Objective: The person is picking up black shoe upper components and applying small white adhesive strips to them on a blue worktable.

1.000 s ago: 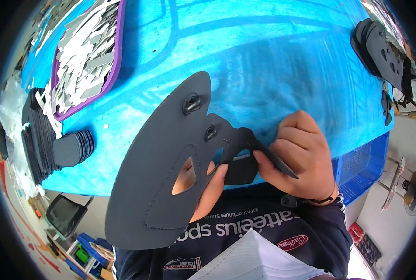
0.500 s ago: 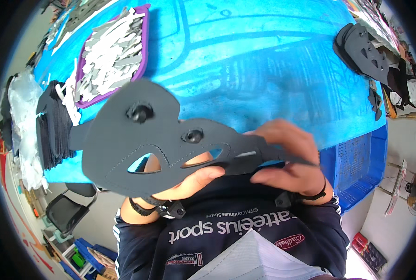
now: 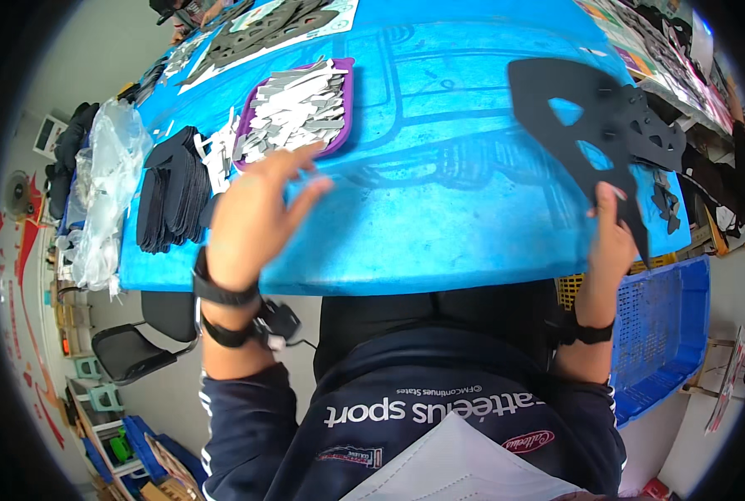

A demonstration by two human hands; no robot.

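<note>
Head view, nearest first: a white mask (image 3: 448, 468) and a dark shirt (image 3: 414, 367) fill the bottom, and at the right a blue crate (image 3: 673, 330) with perforated walls stands below desk level, a strip of yellow crate (image 3: 569, 292) showing beside it. Past the near edge of the blue desk (image 3: 439, 238), the right hand (image 3: 611, 234) is closed on the narrow end of a flat black piece (image 3: 594, 125), thumb on top; this piece, with two cut-out windows, is held up over the right side of the desk, in front of a pile of similar black pieces (image 3: 658, 134). The left hand (image 3: 260, 213), blurred, is open with thumb and fingers apart and has hold of nothing visible. Its fingertips overlap the near edge of a purple tray (image 3: 349, 113); whether they touch it I cannot tell. The tray is heaped with white and grey strips (image 3: 297, 108), and more loose strips (image 3: 220, 159) lie just left of it, next to dark stacked pieces (image 3: 169, 192) and a clear plastic bag (image 3: 112, 192). Farther back, dark cut-out pieces (image 3: 264, 37) lie on a white sheet, near another person (image 3: 193, 12).
</note>
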